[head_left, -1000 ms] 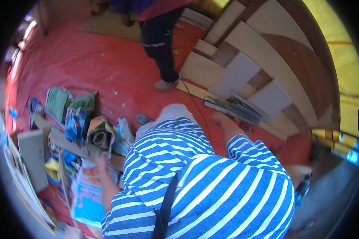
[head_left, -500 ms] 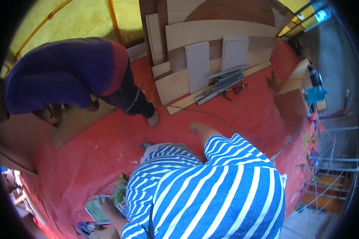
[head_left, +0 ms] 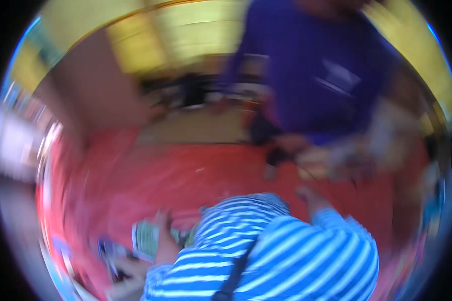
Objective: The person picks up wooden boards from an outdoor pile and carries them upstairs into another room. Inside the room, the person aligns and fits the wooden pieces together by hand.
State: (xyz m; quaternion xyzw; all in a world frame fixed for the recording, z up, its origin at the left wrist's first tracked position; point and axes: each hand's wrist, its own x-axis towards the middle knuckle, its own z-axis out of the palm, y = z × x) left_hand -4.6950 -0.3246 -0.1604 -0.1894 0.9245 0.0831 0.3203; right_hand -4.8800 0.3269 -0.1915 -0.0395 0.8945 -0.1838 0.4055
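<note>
Straightened up since half a second ago, the co-worker [head_left: 321,75] now stands at one o'clock; my view has swung too. Near half past seven I see clutter [head_left: 109,249], then the green packet [head_left: 146,239] on the red floor [head_left: 108,185]. Just beside it is the left hand [head_left: 161,219], too blurred to tell its grip; a blind sweep could scatter both. At four o'clock, the right hand [head_left: 307,192] is equally unreadable; if the co-worker stepped in, a quick swing might clip them.

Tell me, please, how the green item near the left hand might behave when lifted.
The green item looks fairly flat, so it may flex and feel light. Its angular outline probably makes rolling unlikely; blur hides the material.
</note>
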